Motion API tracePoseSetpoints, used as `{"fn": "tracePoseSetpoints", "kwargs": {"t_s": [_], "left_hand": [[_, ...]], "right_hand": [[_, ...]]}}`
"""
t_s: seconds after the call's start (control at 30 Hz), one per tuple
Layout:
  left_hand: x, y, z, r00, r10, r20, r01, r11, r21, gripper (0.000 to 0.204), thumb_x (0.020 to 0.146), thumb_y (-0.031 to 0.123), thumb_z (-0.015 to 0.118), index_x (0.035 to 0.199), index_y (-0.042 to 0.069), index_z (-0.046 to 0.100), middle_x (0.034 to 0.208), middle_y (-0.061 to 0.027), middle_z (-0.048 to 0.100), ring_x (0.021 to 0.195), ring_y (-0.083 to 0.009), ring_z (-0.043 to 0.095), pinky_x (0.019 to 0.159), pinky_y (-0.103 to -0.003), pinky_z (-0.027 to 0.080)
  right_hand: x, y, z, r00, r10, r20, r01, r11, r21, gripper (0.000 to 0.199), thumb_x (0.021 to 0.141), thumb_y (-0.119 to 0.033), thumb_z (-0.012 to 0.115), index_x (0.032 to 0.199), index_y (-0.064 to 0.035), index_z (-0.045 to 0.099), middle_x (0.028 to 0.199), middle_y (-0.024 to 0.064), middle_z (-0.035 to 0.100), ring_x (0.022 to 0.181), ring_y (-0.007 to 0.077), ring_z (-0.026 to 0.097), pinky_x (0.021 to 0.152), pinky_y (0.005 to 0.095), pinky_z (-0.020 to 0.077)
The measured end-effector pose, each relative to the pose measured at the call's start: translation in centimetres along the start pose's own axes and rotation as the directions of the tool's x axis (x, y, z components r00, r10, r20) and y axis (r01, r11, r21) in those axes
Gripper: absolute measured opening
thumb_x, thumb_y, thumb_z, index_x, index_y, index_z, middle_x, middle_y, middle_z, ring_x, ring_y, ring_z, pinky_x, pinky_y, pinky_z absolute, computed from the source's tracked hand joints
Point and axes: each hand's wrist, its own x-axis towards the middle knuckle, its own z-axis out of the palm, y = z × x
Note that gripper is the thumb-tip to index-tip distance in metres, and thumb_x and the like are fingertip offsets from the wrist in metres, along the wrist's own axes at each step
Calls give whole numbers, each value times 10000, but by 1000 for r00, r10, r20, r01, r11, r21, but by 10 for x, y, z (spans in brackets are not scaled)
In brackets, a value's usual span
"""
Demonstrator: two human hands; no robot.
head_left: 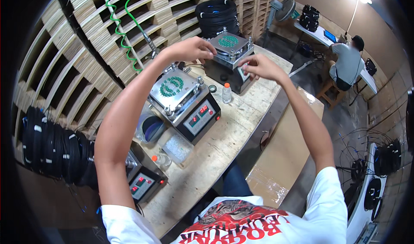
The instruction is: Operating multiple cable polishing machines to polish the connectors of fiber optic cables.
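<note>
Three grey bench machines with red number displays stand in a row on a plywood bench [224,145]. The far machine [224,73] carries a square metal fixture plate [228,43] with a ring of green plugs. My left hand [194,49] pinches the plate's left front corner. On the other side, my right hand [258,67] has its fingers closed at the right front corner. The middle machine [196,114] has its own plate of green plugs [172,86]. My left arm partly hides the near machine [144,183].
A small orange-capped bottle [226,93] stands between the far machines, and another bottle [160,159] lies by the near one. Black cable coils [215,15] sit behind the bench and more coils [47,147] at the left. A green coiled hose [118,24] hangs on wooden racks. A seated person [347,63] works far right.
</note>
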Motion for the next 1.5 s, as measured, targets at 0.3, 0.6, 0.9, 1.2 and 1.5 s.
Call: {"fn": "tracePoseSetpoints", "kwargs": {"t_s": [0.3, 0.6, 0.9, 1.2, 1.5], "left_hand": [[122, -75, -61, 960, -119, -255, 50, 964, -261, 303, 992, 225, 597, 1222, 45, 677, 1002, -33, 707, 755, -118, 677, 609, -270, 538], [364, -205, -117, 822, -511, -251, 243, 713, -657, 428, 1042, 361, 504, 1329, 47, 555, 1162, -116, 640, 889, -228, 710, 720, -330, 580], [498, -300, -153, 387, -872, -300, 347, 439, -829, 665, 914, 604, 619, 1123, -25, 560, 966, -140, 635, 717, -271, 679, 615, -412, 570], [523, -319, -154, 226, -864, -449, 374, 503, -779, 391, 775, 295, 821, 867, -58, 678, 712, -126, 668, 533, -215, 620, 456, -355, 482], [510, -262, -156, 146, -782, -606, 377, 611, -696, 486, 712, 358, 829, 848, -89, 693, 808, -181, 720, 665, -284, 708, 581, -397, 584]], "right_hand": [[190, 49, -123, 999, 46, 15, -40, 958, -284, 255, 953, -137, 610, 1162, -12, 685, 804, 50, 693, 615, 86, 630, 527, 233, 510], [449, 214, -269, 984, 95, -148, -96, 995, -4, 247, 955, -194, 610, 1121, -12, 637, 777, 51, 632, 556, 128, 639, 430, 272, 500], [605, 270, -326, 886, 380, -265, -396, 918, -7, 705, 846, -583, 666, 1185, 34, 637, 951, 184, 698, 638, 255, 697, 531, 359, 577], [630, 274, -322, 867, 313, -388, -432, 860, -270, 728, 735, -453, 759, 1295, -13, 609, 1334, 263, 599, 1215, 390, 606, 1004, 475, 497], [619, 287, -349, 860, 122, -496, -150, 988, -18, 560, 619, -334, 814, 967, 93, 714, 919, 269, 728, 925, 370, 724, 832, 418, 553]]}}
